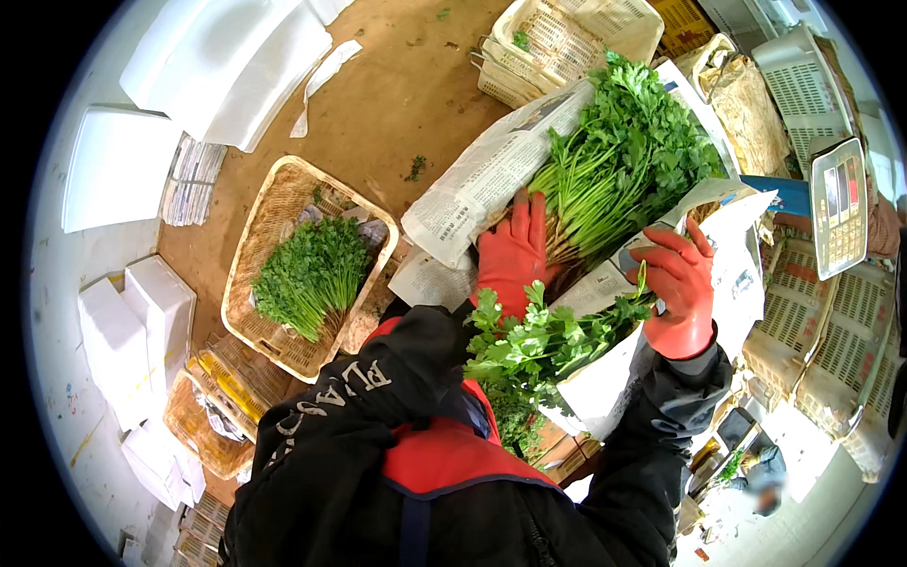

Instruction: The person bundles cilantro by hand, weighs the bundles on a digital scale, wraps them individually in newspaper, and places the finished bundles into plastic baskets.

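The left hand (510,263), in a red rubber glove, lies open with its fingers stretched out close together, laid against the root end of a large bunch of leafy, celery-like greens (635,151). The bunch spreads up and to the right from those fingertips, its pale stems nearest the hand and its leaves farthest away. It rests on newspaper (491,180), a rolled-over edge of which rises along the bunch's left side.

The right hand (675,291), also red-gloved, is beside the lower right of the bunch, apart from its leaves, its fingers partly curled. The stem ends of a smaller leafy sprig (534,345) reach its palm side, but whether it grips them cannot be told. The sprig's leaves point left, just below the left hand.

The newspaper carries dense columns of dark print with a few bolder lines. Large white capitals run along the black jacket sleeve (326,416) of the left arm. At right, a digital scale (838,210) shows a display panel and a keypad with small markings.

To the left, a wicker-like basket (266,222) holds another green bunch (312,274); a tied stack of printed papers (192,181) lies beyond it, next to white foam boxes (123,170).
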